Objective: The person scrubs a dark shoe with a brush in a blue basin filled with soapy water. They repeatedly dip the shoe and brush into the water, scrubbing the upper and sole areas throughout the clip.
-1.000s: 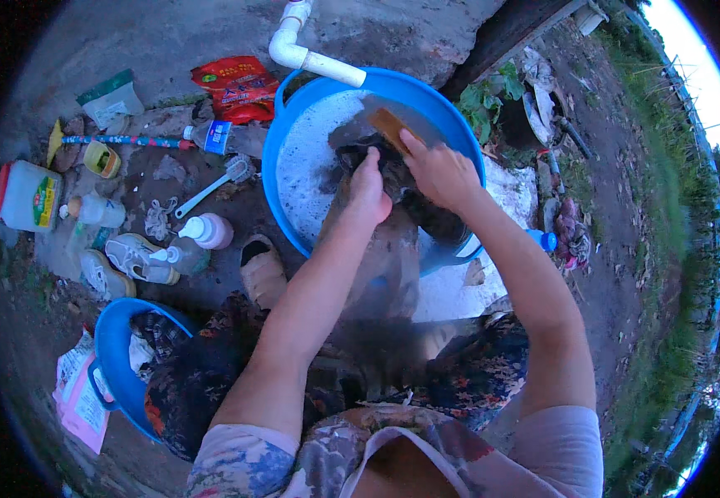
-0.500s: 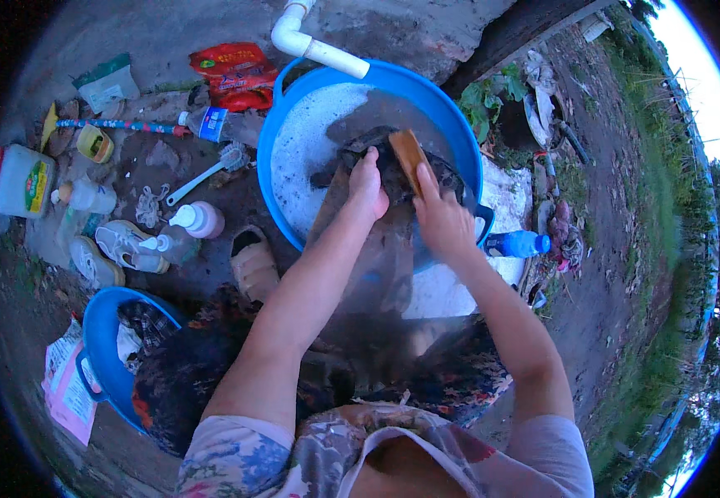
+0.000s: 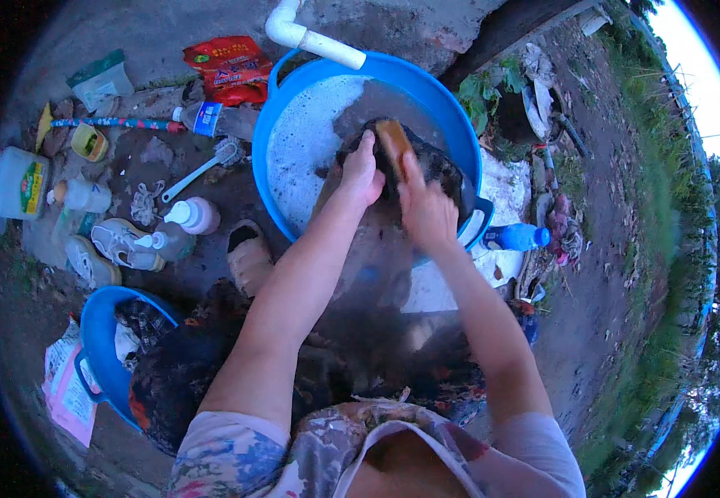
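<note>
Wears a floral shirt point(image 3: 318, 444) and dark flowered trousers point(image 3: 181, 373). To the left of the knees, can see a blue bucket point(image 3: 101, 319) with dark checked cloth point(image 3: 146, 324) inside, and just beside it a pink-and-white package point(image 3: 69, 402). Near the left forearm, shows a tan slipper point(image 3: 248, 261). Stretches both bare forearms forward to the blue tub point(image 3: 410, 75). Bends the left hand point(image 3: 361, 174) over the near edge of the dark cloth point(image 3: 439, 162), thumb pointing up and touching; cannot tell whether any cloth is pinched, fingers being hidden. Closes the right hand point(image 3: 428, 212), slightly blurred, around the wooden brush point(image 3: 395, 145), pressed tilted against the cloth. Has this cloth bunched within the tub's right half, beside white foam point(image 3: 302, 141) on the left. To the right of the tub, shows a blue bottle point(image 3: 516, 237) lying on its side. On the ground to the left, can make out pale shoes point(image 3: 123, 242), a pinkish pump bottle point(image 3: 198, 216) and a white-handled scrubber point(image 3: 194, 178). Farther off, shows a red packet point(image 3: 227, 68), and a white pipe point(image 3: 327, 46) reaching over the tub's far rim. At far right, can see grass point(image 3: 667, 349).
</note>
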A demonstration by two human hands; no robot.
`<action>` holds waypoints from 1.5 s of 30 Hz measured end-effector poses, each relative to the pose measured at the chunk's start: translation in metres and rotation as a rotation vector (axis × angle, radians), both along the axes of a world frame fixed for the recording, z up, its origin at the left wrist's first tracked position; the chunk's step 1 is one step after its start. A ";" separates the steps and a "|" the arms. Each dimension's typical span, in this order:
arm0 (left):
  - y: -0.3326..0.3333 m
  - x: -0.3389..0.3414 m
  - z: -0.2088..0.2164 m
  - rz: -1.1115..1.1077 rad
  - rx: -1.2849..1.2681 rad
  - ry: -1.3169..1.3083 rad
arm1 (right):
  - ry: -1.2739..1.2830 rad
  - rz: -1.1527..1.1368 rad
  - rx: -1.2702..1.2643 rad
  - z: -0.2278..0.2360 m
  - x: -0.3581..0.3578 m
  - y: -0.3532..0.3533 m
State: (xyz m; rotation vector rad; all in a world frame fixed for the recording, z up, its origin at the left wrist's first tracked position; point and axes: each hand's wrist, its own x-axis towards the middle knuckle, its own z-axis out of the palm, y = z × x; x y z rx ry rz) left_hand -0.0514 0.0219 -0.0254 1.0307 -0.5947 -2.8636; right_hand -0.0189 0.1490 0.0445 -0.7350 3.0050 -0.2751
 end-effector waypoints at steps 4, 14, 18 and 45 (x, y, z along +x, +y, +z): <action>0.005 0.006 0.012 0.042 -0.081 0.174 | 0.002 -0.205 -0.080 0.007 -0.084 -0.019; 0.009 0.004 0.021 -0.011 0.150 0.201 | -0.241 -0.062 0.037 -0.016 -0.147 -0.016; 0.011 0.000 0.003 -0.024 0.139 0.124 | -0.163 0.008 -0.160 0.021 -0.051 -0.001; 0.013 -0.008 0.000 0.012 0.089 0.104 | -0.147 -0.133 -0.262 -0.027 -0.052 -0.029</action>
